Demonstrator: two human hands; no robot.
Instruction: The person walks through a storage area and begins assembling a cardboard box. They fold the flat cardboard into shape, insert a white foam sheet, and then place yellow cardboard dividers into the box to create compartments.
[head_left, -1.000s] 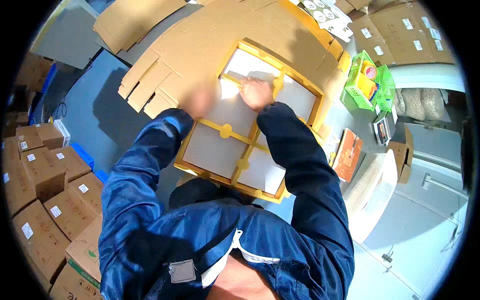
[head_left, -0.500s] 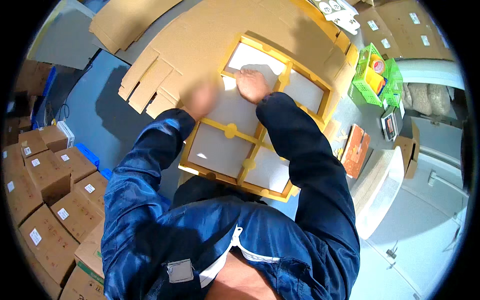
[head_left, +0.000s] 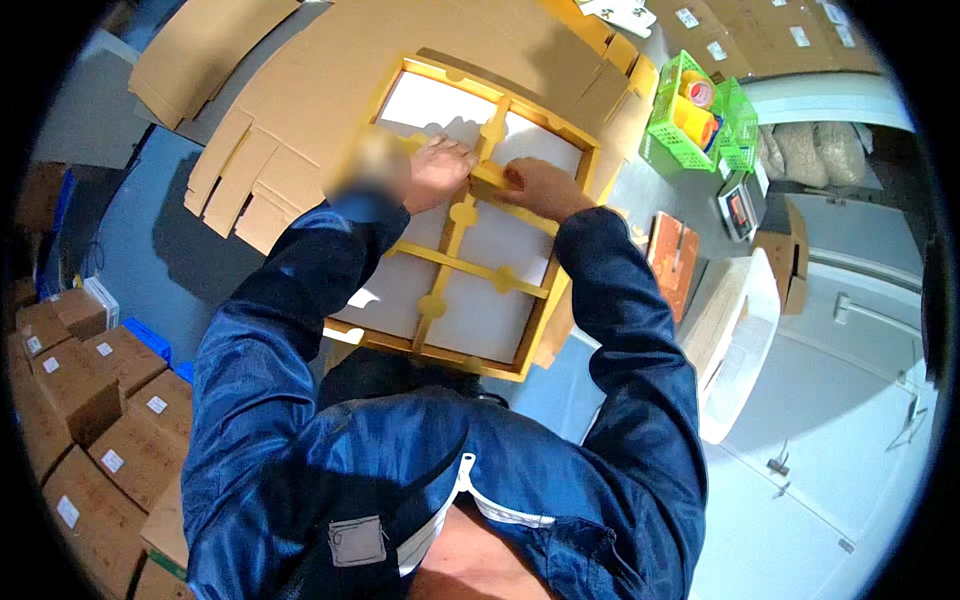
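Note:
A yellow frame [head_left: 463,213] with crossing dividers and rounded tabs lies turned at an angle in front of me. Pale grey-white panels [head_left: 487,315] show in its compartments. My left hand [head_left: 438,172] reaches over the frame's left side, its bent fingers at the upper divider crossing. On the other side of that crossing, my right hand [head_left: 545,188] pinches the crossbar between thumb and fingers. The two hands are close together but apart. The fingertips of the left hand are partly hidden, and a blur covers its wrist.
Flattened cardboard [head_left: 290,110] lies under and beyond the frame. At right are a green basket [head_left: 665,128] with tape rolls, a small scale [head_left: 738,207], a reddish-brown block [head_left: 672,262] and a white bin [head_left: 750,340]. Cartons [head_left: 140,425] are stacked at lower left.
Both hands have come to the upper divider crossing: the left from the frame's left edge, the right from the upper-left compartment. The whole view has shifted, so the frame appears further left.

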